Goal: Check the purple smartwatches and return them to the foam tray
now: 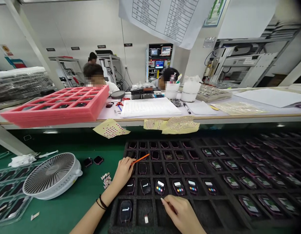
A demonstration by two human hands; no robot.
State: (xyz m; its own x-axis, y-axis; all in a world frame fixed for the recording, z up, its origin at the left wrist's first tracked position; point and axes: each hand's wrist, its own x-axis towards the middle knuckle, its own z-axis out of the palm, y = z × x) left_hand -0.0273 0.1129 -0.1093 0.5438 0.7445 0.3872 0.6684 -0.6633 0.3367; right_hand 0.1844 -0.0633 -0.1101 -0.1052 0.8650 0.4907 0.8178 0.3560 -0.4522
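Note:
My left hand (125, 169), with a dark band on its wrist, is closed on a thin orange stick (142, 158) that points up and right over a black foam tray (145, 231). Lower right, my right hand (181, 213) has its fingers drawn together over the tray's front compartments; what they hold, if anything, is hidden. Just beyond its fingertips lies a smartwatch (160, 187) with a lit screen and coloured dots. Beside it sits another watch (145, 186) showing a white logo. A small pale strip (146, 219) lies in a front compartment left of my right hand.
More watches (249, 204) fill foam compartments at right. A round fan (52, 177) stands on the green mat, near loose pale strips (106, 179) and two watches (98, 160). Above, a shelf carries a pink foam tray (94, 112) and papers (150, 107). People sit beyond.

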